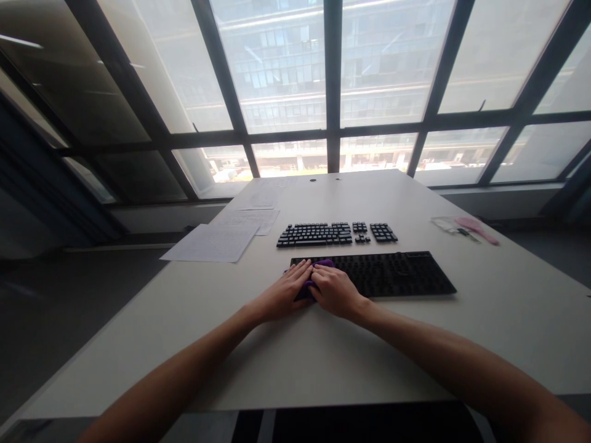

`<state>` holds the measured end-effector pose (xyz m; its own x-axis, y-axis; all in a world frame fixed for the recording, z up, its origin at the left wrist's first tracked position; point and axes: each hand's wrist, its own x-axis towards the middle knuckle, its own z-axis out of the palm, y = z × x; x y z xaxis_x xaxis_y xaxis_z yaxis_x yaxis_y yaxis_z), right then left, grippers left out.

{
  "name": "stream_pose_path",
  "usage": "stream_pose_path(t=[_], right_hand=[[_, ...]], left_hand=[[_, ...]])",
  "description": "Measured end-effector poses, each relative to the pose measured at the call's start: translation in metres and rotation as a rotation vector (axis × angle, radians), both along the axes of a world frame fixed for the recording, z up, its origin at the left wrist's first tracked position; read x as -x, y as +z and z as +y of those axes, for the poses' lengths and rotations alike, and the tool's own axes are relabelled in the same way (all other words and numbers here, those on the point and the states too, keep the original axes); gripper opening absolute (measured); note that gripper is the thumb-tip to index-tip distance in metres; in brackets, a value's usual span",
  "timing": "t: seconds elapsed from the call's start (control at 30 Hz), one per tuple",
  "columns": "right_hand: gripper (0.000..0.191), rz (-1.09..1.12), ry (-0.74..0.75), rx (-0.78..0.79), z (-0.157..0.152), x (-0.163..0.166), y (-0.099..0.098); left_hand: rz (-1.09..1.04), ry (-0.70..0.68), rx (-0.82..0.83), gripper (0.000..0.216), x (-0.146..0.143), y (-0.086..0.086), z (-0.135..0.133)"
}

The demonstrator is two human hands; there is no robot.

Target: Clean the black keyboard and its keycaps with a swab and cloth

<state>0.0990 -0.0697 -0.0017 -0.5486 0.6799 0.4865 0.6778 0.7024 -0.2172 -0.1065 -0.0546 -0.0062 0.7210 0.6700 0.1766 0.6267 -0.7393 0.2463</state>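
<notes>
A black keyboard base (397,274), its keycaps off, lies across the white table in front of me. Over its left end, my right hand (337,291) has its fingers curled on a purple cloth (324,263), pressing it to the base. My left hand (289,289) rests on the same end with its fingers stretched out, touching the base and the cloth's edge. Both hands meet there and cover part of the cloth. Just behind the base, loose black keycaps (316,234) sit in keyboard order, in separate blocks.
Printed paper sheets (212,242) lie at the left edge of the white table (295,363). On the right are a pink brush-like tool (478,229) and a clear plastic bag (444,225). Large windows (286,67) stand beyond the far edge.
</notes>
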Motion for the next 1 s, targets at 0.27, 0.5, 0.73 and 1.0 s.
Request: stream_pose_path(t=[0.27, 0.5, 0.73, 1.0], right_hand=[[0.025, 0.009, 0.001, -0.004, -0.0028, 0.0010, 0.0005], [0.021, -0.020, -0.004, -0.007, -0.0030, 0.0021, 0.0025], [0.017, -0.040, -0.022, -0.017, -0.0031, 0.0019, 0.0038], [0.017, -0.052, -0.104, -0.008, -0.0031, 0.0012, 0.0048]], left_hand=[[0.000, -0.001, 0.011, 0.082, -0.0010, 0.0017, 0.0005], [-0.026, 0.001, -0.012, 0.083, 0.0008, -0.0036, 0.0026], [-0.025, -0.008, -0.032, 0.087, -0.0007, -0.0019, 0.0007], [-0.077, -0.003, -0.048, 0.083, -0.0018, 0.0030, 0.0023]])
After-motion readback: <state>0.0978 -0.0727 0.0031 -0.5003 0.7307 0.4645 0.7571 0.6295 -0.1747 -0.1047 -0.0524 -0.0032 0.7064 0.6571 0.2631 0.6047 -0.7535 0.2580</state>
